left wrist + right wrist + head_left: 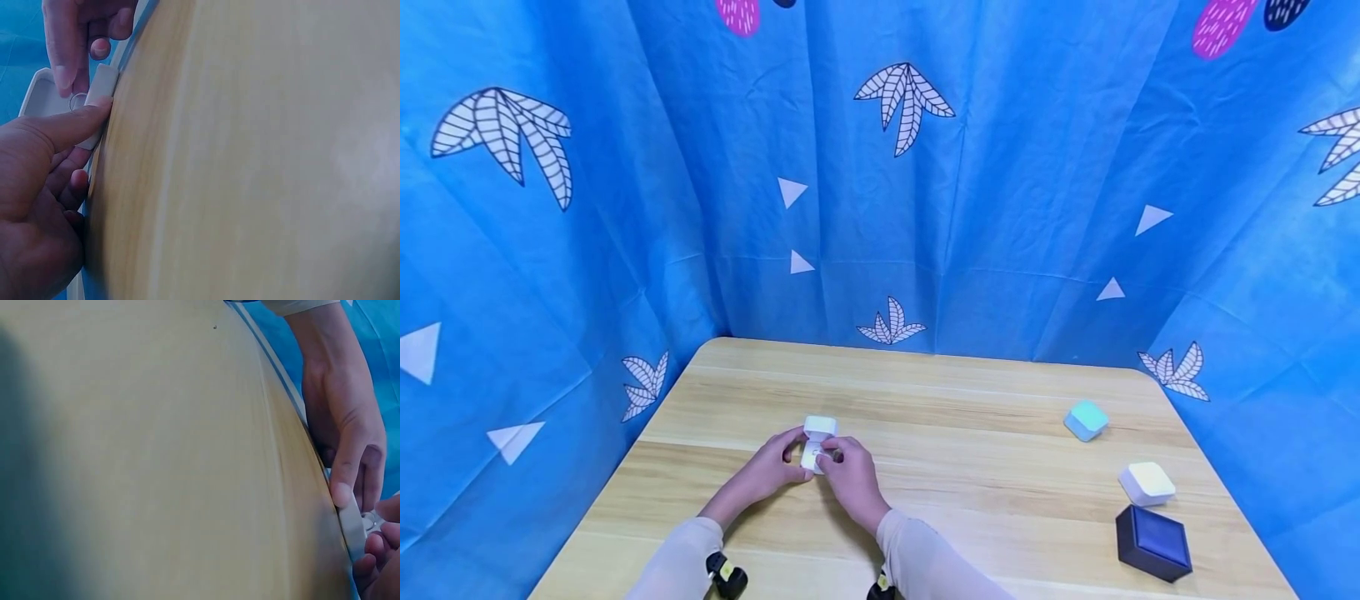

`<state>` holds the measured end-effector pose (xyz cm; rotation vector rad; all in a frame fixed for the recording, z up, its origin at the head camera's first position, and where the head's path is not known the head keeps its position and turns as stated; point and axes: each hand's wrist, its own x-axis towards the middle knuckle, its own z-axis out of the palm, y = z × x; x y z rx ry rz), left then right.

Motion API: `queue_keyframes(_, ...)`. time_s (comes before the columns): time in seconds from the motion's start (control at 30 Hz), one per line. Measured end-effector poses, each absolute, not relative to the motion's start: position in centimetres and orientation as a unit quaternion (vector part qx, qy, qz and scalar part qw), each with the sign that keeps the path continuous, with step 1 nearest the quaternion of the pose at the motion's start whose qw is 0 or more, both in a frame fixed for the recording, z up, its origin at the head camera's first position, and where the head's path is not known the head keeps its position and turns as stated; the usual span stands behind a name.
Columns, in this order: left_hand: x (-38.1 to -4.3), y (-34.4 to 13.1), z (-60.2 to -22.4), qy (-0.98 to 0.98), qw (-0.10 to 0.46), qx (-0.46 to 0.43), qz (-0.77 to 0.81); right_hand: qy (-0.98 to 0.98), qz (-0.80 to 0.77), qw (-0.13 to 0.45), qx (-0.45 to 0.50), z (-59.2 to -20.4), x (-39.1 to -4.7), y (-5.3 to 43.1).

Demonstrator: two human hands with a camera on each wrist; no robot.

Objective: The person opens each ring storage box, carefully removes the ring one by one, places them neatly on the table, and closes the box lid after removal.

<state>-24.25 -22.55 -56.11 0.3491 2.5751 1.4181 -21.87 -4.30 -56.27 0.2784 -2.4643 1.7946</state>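
A small white ring box stands on the table with its lid raised. My left hand holds it from the left side; in the left wrist view the thumb presses its front edge. At the box's base is a thin silver-coloured ring, upright. My right hand reaches in from the right, its thumb and index finger pinching at the ring. Whether the ring sits in its slot or just above it, I cannot tell. The right wrist view catches the box and ring only at its edge.
On the table's right side lie a turquoise box, a white box and a dark blue box, all closed. A blue patterned curtain surrounds the back and sides of the wooden table.
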Motion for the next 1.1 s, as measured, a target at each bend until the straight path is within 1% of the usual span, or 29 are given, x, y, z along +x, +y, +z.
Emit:
queue_keyframes(0.7, -24.3, -22.7, -56.3, 0.863, 0.085, 0.124, 0.482, -0.845, 0.514, 0.127, 0.08, -56.8, -22.0, -5.8)
queue_keyframes(0.87, -24.3, -22.6, -56.3, 0.864, 0.085, 0.125, 0.481, -0.844, 0.515, 0.132, 0.075, -56.9, -22.1, -5.9)
queue_keyframes(1.1, -24.4, -22.5, -56.3, 0.865, 0.086, 0.122, 0.478, -0.838, 0.528, 0.121, 0.067, -56.8, -22.1, -5.8)
